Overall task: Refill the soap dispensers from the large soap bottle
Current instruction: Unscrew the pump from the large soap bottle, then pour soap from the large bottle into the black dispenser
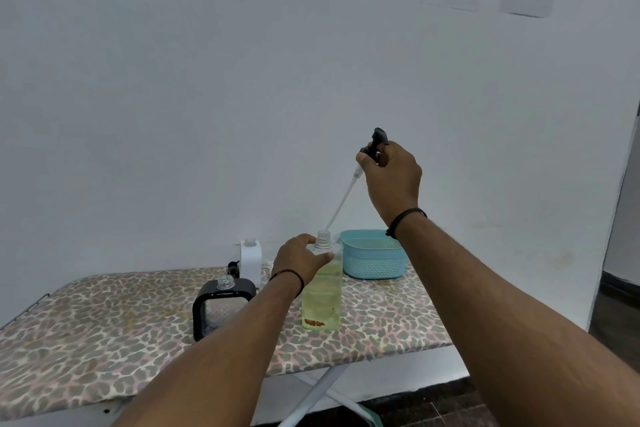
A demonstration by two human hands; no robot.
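The task looks to be in its opening stage. The large bottle (322,291), tall, clear and mostly full of yellow-green soap, stands upright on the leopard-print board (104,329), just in front of a blue basket (375,258). The left hand (299,258) grips the bottle at its shoulder, fingers curled round just below the bare threaded neck. The right hand (391,180) pinches the black pump (375,144) and holds it high above the bottle, tilted, with its white tube (341,204) hanging down so that the tip sits at or just above the neck; whether the tip is inside cannot be told. So the bottle is uncapped, or nearly so. Two dispensers wait: a black one (221,305) near the left forearm with its clear neck open, and a white one (250,258) against the wall behind it, also seemingly capless. Another pump (233,269) appears to lie between them. How full either dispenser is cannot be seen, and no soap is being poured. Judging by this, the pouring and recapping remain to be done.
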